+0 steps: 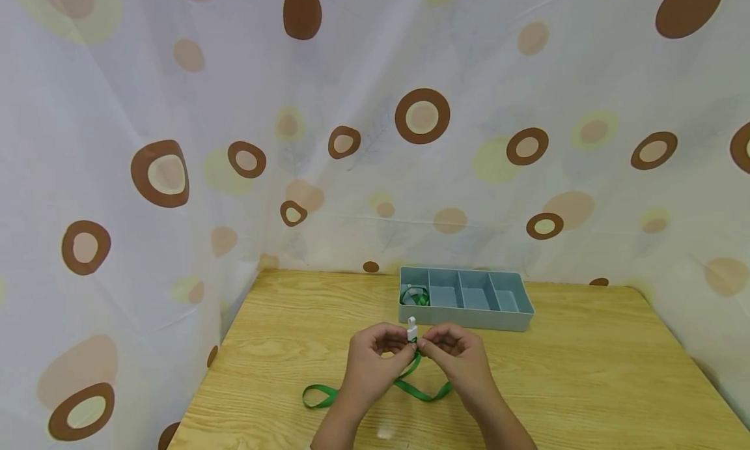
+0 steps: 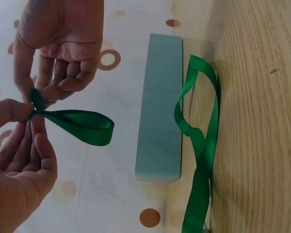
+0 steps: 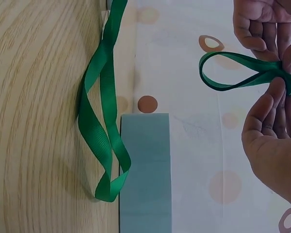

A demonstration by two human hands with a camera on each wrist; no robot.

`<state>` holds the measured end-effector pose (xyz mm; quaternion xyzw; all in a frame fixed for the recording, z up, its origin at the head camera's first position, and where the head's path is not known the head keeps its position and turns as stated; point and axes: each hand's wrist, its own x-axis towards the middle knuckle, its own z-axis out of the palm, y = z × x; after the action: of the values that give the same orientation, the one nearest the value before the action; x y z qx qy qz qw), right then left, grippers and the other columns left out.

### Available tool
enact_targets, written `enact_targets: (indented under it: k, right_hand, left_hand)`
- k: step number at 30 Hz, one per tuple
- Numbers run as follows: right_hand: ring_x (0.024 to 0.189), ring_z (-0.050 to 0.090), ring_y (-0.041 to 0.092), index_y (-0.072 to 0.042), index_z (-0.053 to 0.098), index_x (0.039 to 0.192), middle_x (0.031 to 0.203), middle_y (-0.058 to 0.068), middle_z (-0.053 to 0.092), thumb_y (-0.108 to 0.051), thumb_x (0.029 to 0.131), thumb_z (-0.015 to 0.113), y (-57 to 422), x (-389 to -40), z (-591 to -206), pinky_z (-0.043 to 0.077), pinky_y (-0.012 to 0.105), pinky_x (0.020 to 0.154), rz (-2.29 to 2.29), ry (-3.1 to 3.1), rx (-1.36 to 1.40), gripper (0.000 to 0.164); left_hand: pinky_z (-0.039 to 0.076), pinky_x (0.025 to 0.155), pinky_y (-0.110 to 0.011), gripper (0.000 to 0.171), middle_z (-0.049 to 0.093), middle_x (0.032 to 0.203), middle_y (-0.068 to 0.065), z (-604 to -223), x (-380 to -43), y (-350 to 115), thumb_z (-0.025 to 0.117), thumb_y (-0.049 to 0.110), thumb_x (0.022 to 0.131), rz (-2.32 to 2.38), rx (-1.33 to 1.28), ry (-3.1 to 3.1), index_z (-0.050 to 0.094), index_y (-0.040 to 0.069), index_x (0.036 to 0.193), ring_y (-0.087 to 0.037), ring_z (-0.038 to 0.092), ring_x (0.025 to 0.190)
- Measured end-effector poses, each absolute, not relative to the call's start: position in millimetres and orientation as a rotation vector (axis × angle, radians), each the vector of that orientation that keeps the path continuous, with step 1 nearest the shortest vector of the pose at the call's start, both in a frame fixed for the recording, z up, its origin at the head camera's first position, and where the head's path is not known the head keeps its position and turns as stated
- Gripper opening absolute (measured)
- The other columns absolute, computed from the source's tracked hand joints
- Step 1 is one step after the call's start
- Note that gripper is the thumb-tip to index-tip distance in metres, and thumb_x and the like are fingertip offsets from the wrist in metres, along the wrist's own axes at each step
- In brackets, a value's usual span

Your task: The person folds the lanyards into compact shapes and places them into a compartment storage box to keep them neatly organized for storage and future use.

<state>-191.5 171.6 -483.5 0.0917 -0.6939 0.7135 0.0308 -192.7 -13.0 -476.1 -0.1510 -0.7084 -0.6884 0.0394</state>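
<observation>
Grip of the left hand (image 1: 377,357): thumb and fingers pinched together on a green ribbon (image 1: 418,393), directly below a white clip (image 1: 412,333). Grip of the right hand (image 1: 463,360): likewise clamped on the ribbon with thumb and fingertip, just beside the left thumb. White clip stands upright above the fingertips, its narrow end pointing up.

Both wrist views show a short loop of the ribbon projecting from the pinch point. A longer run hangs below the hands toward the worktop (image 1: 586,365); in the head view it passes between the forearms, and a looped end emerges on the far side of the left forearm, to its left.

Beyond the hands, near the back edge of the worktop, sits a blue-grey tray (image 1: 469,318) with four compartments in a row. Its leftmost compartment contains a coiled green band (image 1: 420,298) with a pale item, too small to identify. Worktop surface is light wood grain. Behind it hangs a white curtain (image 1: 469,59) printed with brown, peach and yellow rounded spots.
</observation>
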Motion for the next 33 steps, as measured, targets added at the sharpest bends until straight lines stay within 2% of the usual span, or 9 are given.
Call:
enact_targets:
  k: [11,16,20,26,33]
  right_hand:
    - [0.087,0.073,0.014,0.014,0.068,0.109,0.096,-0.005,0.074,0.003,0.097,0.071,173.7,-188.7,-483.1,0.063,0.03,0.084,2.208,-2.138,0.249,0.016]
    - [0.088,0.075,0.013,0.014,0.067,0.111,0.096,-0.003,0.074,0.0,0.099,0.071,174.8,-189.1,-484.5,0.064,0.033,0.086,2.21,-2.13,0.299,0.019]
    - [0.088,0.075,0.012,0.014,0.065,0.113,0.095,-0.001,0.075,-0.002,0.099,0.072,175.1,-189.1,-484.7,0.064,0.03,0.086,2.221,-2.109,0.323,0.023]
    - [0.089,0.075,0.01,0.016,0.063,0.108,0.096,-0.002,0.075,-0.001,0.098,0.073,175.3,-188.2,-482.7,0.063,0.028,0.084,2.241,-2.082,0.379,0.023]
    - [0.092,0.075,0.01,0.015,0.065,0.107,0.098,-0.006,0.074,0.0,0.097,0.074,174.6,-187.1,-481.3,0.062,0.028,0.086,2.232,-2.112,0.369,0.02]
  left_hand:
    - [0.063,0.085,-0.027,0.012,0.078,0.107,-0.016,-475.5,-191.6,-14.8,0.081,0.005,0.093,-2.115,-0.49,-2.196,0.079,0.005,0.105,-0.014,0.075,0.092]
    - [0.062,0.087,-0.027,0.013,0.079,0.109,-0.014,-475.6,-191.1,-16.0,0.081,0.008,0.094,-2.083,-0.529,-2.204,0.08,0.006,0.106,-0.013,0.076,0.093]
    - [0.062,0.088,-0.029,0.013,0.08,0.11,-0.011,-475.5,-190.5,-16.7,0.081,0.008,0.094,-2.061,-0.545,-2.214,0.081,0.008,0.107,-0.012,0.076,0.094]
    - [0.063,0.09,-0.034,0.012,0.082,0.107,-0.004,-474.2,-189.4,-16.8,0.083,0.011,0.093,-2.047,-0.543,-2.234,0.082,0.012,0.105,-0.011,0.076,0.094]
    - [0.063,0.09,-0.033,0.014,0.082,0.105,-0.007,-475.9,-190.1,-16.2,0.087,0.015,0.091,-2.026,-0.569,-2.244,0.082,0.013,0.104,-0.014,0.078,0.093]
